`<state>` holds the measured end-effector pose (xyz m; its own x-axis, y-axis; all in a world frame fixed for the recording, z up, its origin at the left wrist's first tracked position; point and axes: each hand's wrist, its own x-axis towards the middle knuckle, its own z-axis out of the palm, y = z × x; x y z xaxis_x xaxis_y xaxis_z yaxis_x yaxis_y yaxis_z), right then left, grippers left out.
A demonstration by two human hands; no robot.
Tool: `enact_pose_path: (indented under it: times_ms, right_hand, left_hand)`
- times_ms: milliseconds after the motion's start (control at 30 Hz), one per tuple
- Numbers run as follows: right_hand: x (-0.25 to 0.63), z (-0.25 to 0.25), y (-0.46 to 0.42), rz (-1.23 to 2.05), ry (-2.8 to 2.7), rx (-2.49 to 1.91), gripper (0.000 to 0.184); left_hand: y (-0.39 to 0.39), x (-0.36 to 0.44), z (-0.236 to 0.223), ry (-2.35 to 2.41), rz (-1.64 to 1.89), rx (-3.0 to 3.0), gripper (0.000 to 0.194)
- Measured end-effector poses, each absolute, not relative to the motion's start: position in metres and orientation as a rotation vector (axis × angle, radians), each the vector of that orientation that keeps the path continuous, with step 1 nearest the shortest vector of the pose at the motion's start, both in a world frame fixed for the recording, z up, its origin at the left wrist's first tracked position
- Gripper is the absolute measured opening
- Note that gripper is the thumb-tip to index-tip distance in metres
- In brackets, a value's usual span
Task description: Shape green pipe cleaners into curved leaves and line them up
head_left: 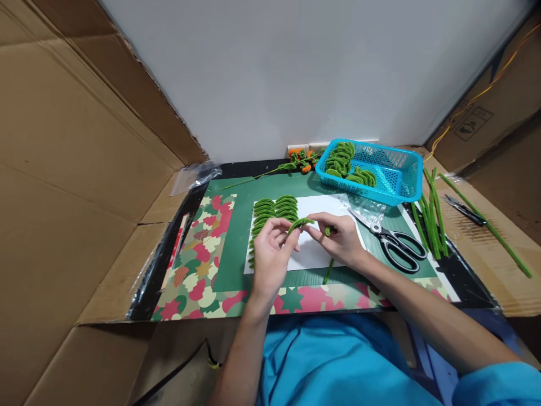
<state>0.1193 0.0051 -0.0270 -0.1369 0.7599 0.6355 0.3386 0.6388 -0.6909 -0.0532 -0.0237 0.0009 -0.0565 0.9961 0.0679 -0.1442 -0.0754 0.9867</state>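
Observation:
A curved green pipe-cleaner leaf (300, 223) is pinched between the thumb and fingers of my left hand (270, 256). At the leaf's right end, the closed thumb and forefinger of my right hand (341, 239) grip its tip. A green pipe cleaner (328, 272) shows below my right hand, and a bit of green shows within its curled fingers; whether they are one piece is hidden. Under the hands lies white paper (323, 206). Similar green leaves (286, 208) lie on it in two stacked columns, partly covered by my left hand.
Black-handled scissors (391, 239) lie open right of my right hand. Behind them stands a blue basket (391, 194) with green leaves. Several green pipe cleaners (433, 220) and pliers (465, 210) lie at right. Orange flowers (306, 160) lie at the back; cardboard walls (84, 141) flank the table.

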Motion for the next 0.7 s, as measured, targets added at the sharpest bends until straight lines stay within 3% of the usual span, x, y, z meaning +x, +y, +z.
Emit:
enact_pose_path:
  times_ms: [267,533,700]
  right_hand:
    - [0.1169,-0.0214,0.0030,0.592,-1.711,-0.880,0.017]
    - [0.1161,-0.0180,0.0082,1.063,-1.497,-0.949,0.033]
    - [0.1168,-0.0181,0.0081,0.974,-1.530,-0.973,0.029]
  left_hand:
    - [-0.0244,-0.0510,-0.0012,1.127,1.402,1.142,0.030]
    - [-0.0244,-0.0499,0.0029,1.149,1.399,1.104,0.035]
    - [-0.0243,-0.0498,0.0031,1.156,1.394,1.102,0.036]
